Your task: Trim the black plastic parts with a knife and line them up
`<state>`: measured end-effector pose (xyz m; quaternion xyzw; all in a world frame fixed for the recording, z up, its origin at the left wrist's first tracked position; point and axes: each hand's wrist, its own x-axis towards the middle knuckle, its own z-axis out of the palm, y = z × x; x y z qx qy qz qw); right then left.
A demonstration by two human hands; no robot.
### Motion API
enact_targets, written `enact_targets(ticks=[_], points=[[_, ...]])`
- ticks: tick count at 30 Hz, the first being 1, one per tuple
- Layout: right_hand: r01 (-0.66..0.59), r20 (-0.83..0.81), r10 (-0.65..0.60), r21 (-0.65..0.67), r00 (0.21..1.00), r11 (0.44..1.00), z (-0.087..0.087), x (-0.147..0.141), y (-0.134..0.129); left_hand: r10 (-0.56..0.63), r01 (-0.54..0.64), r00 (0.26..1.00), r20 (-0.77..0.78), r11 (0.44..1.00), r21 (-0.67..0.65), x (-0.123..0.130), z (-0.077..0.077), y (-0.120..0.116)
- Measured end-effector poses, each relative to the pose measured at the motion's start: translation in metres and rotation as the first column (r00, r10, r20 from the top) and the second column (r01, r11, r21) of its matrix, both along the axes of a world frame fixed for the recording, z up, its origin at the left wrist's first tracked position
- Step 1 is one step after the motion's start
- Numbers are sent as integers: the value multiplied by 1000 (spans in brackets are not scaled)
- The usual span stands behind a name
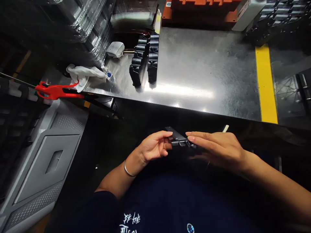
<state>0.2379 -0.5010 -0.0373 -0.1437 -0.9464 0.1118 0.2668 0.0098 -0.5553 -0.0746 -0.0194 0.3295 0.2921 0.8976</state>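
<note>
My left hand (pixel 155 145) is closed round a small black plastic part (pixel 178 135), thumb on top and fingers beneath. The part has a flat face and small projections along its near edge. At its right end is my right hand (pixel 218 145), with the index and middle fingertips at the part's corner. A thin white-ended stick (pixel 225 128) pokes out behind the right knuckles and appears to be gripped in that hand; its other end is hidden. The lower fingers of the right hand are dark and blurred. Both hands are in front of the metal bench (pixel 194 71).
Two black ribbed parts (pixel 153 58) stand on the bench near an orange block (pixel 199 14). Red-handled scissors or cutters (pixel 58 91) and a white cloth (pixel 84 74) lie at its left edge. Film-wrapped stacks (pixel 85 29) rise behind. A grey crate (pixel 48 161) stands at left.
</note>
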Motion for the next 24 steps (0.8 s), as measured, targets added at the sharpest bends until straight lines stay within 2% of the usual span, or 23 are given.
enact_targets(ticks=[1,2,3,4,5,6,7,8,9,11,13,16,19,24], points=[[59,-21,-60,-31,998,998,0,-2,0,22,-17,999,-42,993,116,-2,0,-2],[122,-45,-124,-60,991,991,-1,-4,0,85,-45,987,-138,962,270,-3,1,-4],[179,-72,-184,-81,980,981,-2,-7,-1,199,-60,942,-271,892,447,-3,2,-7],[228,-104,-237,-96,966,969,-3,-10,-3,342,-27,849,-403,790,613,-3,3,-9],[270,-141,-284,-111,949,957,-5,-14,-4,479,56,722,-499,679,732,-2,4,-11],[300,-171,-321,-139,932,944,-7,-18,-7,577,155,599,-555,597,787,-1,4,-13],[315,-186,-349,-187,918,930,-9,-21,-9,622,222,515,-589,567,793,1,4,-14],[309,-184,-359,-250,915,918,-10,-23,-10,619,235,488,-615,586,776,1,4,-14],[283,-167,-349,-325,922,903,-11,-25,-12,587,197,508,-631,634,748,2,3,-13],[207,-119,-296,-478,948,854,-12,-25,-13,497,78,601,-626,743,665,1,1,-12],[209,-76,-303,-566,950,798,-10,-23,-13,433,46,675,-597,783,621,-1,2,-11],[279,-28,-354,-558,935,781,-8,-20,-13,366,178,704,-608,739,650,-3,6,-10],[204,3,-240,-533,971,821,-7,-18,-15,340,275,699,-630,685,675,-2,9,-11],[128,22,-138,-537,990,834,-4,-17,-15,297,314,720,-628,667,676,-1,7,-13]])
